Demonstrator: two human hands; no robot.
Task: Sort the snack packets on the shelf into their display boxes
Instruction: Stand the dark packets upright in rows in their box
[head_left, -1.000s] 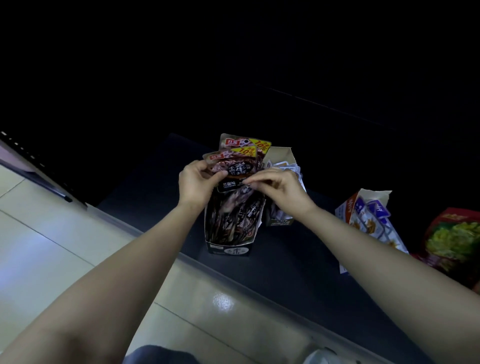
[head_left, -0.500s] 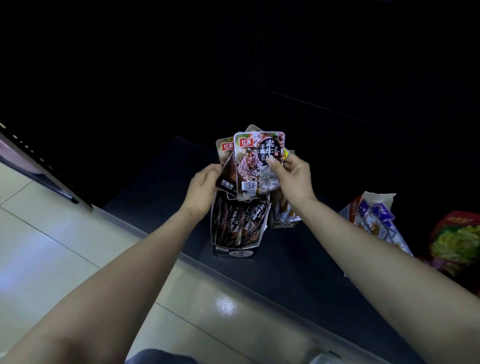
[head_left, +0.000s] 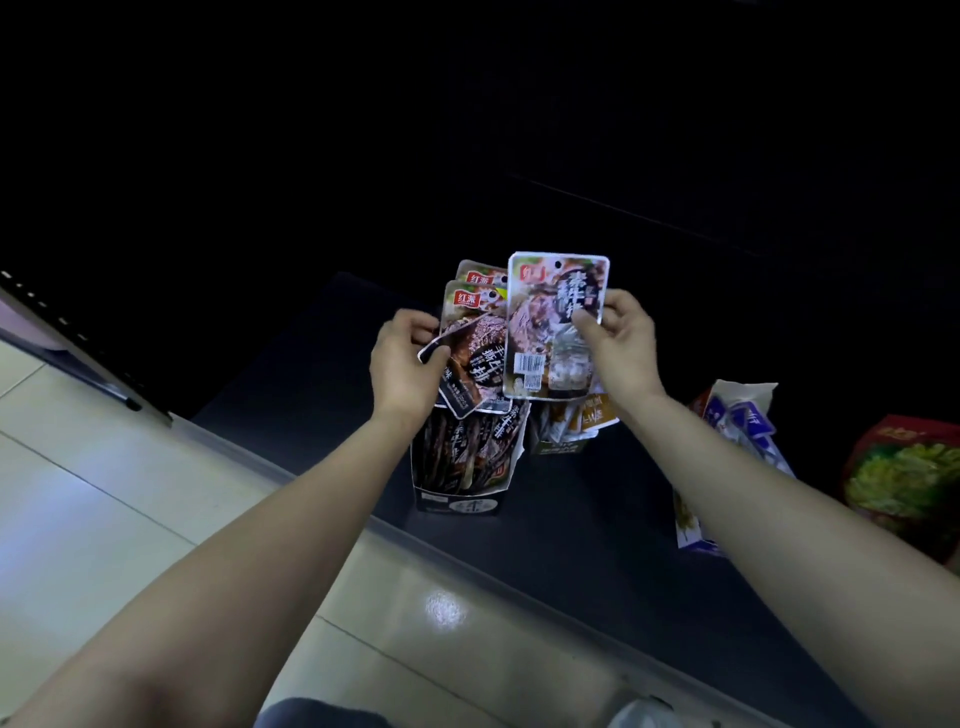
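The left hand (head_left: 408, 364) curls round a small fan of packets (head_left: 475, 353), thumb across the lowest one. Just below that hand, on the shelf (head_left: 597, 545), stands a dark box (head_left: 457, 478), packed full. The right hand (head_left: 621, 348) pinches a single packet (head_left: 553, 332) by its right edge, upright and overlapping the fan. Below this hand a second box (head_left: 558, 444) holds orange sachets (head_left: 592, 415). Right of the right forearm lie a blue box (head_left: 737, 415) and a red bag (head_left: 904, 478).

A shop: dark shelf (head_left: 597, 545) holding snack display boxes (head_left: 460, 480), above tiled floor (head_left: 104, 493).
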